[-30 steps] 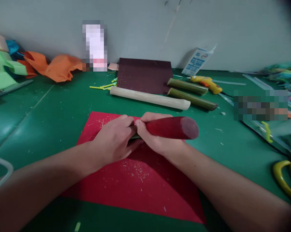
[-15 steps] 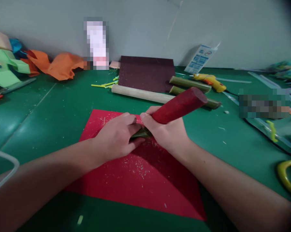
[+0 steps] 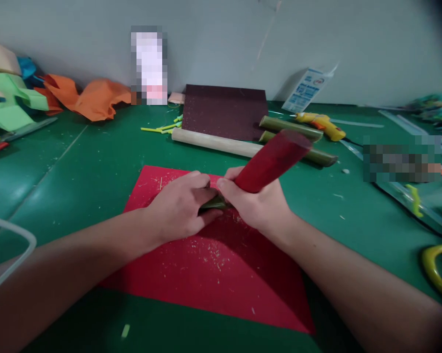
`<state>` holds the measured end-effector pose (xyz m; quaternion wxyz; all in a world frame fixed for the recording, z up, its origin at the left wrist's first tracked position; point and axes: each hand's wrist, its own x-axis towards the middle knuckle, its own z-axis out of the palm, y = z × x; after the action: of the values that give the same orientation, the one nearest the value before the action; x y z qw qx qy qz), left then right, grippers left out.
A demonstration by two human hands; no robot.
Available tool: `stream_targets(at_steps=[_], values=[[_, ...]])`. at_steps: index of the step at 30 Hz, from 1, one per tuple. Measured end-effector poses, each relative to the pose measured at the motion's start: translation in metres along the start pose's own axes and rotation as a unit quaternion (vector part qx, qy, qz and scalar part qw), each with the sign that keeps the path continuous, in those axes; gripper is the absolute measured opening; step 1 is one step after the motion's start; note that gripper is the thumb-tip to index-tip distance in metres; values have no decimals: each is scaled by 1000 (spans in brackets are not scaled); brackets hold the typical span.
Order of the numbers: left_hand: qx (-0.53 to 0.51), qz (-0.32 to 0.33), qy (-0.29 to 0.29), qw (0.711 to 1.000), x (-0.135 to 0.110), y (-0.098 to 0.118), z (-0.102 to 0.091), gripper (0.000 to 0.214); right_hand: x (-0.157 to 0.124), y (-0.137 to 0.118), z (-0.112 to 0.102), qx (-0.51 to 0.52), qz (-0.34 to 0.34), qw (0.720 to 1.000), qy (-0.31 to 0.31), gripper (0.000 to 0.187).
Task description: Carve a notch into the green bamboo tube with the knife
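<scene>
My left hand (image 3: 182, 208) presses a short green bamboo piece (image 3: 212, 203) down on a red sheet (image 3: 191, 284), fingers closed round it. In my right hand (image 3: 263, 206) is a tool with a thick red handle (image 3: 276, 159), tilted up to the right. Its working end meets the bamboo near my right fingertips, but the fingers hide its shape. Pale shavings (image 3: 215, 255) are scattered over the sheet around both hands.
Behind my hands lie a pale rod (image 3: 213, 142), green bamboo lengths (image 3: 292, 128) and a dark sheet (image 3: 224, 110). A yellow glue gun (image 3: 322, 125) with a black cord is at right, above yellow-handled scissors (image 3: 436, 269). Orange cloth (image 3: 92, 100) sits back left.
The red handle has shifted slightly left and tipped a little with my right hand. My left hand keeps its hold on the bamboo; the whole view has drifted slightly.
</scene>
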<state>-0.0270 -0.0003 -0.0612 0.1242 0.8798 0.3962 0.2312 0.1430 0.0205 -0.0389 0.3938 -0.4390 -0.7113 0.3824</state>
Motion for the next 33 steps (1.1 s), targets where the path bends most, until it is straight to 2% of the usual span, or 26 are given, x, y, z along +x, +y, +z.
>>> stream_targets(at_steps=[6,17,23,33], values=[[19,0,-6,1000,0,-2,0,36,1,-1,2,9,-8,999,49,29],[7,9,0,1000,0,-2,1,30,1,3,2,-18,-35,999,-10,27],[20,7,-5,1000,1,-4,1,33,-1,0,4,-1,-20,998,60,27],[-3,15,-6,1000,1,-3,0,27,2,-4,2,-31,5,999,5,25]])
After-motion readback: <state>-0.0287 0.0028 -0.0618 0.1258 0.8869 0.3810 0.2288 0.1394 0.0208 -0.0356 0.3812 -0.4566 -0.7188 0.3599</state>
